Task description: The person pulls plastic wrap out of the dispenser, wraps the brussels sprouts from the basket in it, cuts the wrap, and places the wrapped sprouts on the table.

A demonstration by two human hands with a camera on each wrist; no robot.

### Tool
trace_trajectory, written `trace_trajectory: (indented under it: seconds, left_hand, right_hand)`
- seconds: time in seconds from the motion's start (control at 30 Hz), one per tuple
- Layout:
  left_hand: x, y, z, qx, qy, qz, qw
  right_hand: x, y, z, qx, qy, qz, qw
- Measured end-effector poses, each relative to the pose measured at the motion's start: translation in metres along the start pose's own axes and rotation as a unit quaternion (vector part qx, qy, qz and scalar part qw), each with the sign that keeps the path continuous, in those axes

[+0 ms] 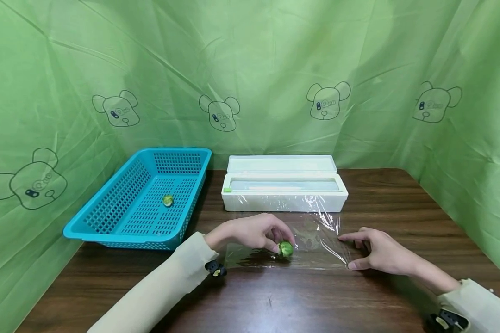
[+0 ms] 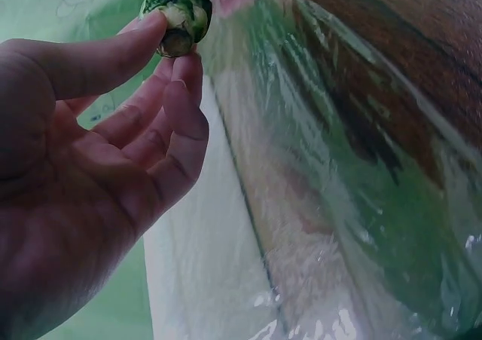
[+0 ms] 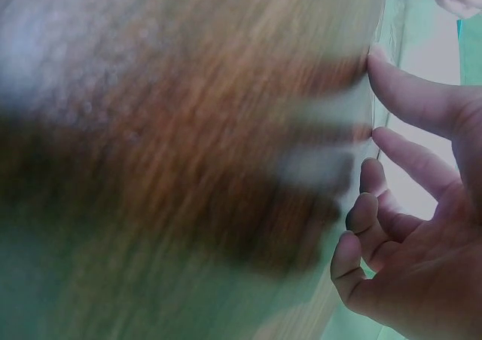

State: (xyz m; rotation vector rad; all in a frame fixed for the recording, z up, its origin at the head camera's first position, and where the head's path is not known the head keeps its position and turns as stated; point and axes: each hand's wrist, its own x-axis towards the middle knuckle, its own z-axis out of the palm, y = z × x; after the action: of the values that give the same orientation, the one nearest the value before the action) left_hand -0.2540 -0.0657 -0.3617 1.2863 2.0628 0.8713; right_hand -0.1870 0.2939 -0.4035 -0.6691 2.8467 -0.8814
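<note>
My left hand pinches a small green Brussels sprout between thumb and fingers, over a sheet of clear cling film. In the left wrist view the pale cut stem of the sprout shows beside the thumb. The film runs from the white cling film box onto the table. At its right edge my right hand touches the film with thumb and index fingertips, held apart; the right wrist view shows the other fingers of that hand loosely bent.
A blue plastic basket stands on the left with another Brussels sprout in it. The box's lid is raised at the back, and a small green piece sits on its left rim. Green curtains enclose the dark wooden table.
</note>
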Motion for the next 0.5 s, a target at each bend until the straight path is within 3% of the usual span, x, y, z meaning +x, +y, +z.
trace_trajectory:
  seconds: [0.5]
  left_hand:
    - [0.0089, -0.0085, 0.0101, -0.004, -0.015, -0.017, 0.9997]
  right_hand:
    - [0.0005, -0.0007, 0.0003, 0.003, 0.000, 0.001, 1.0000]
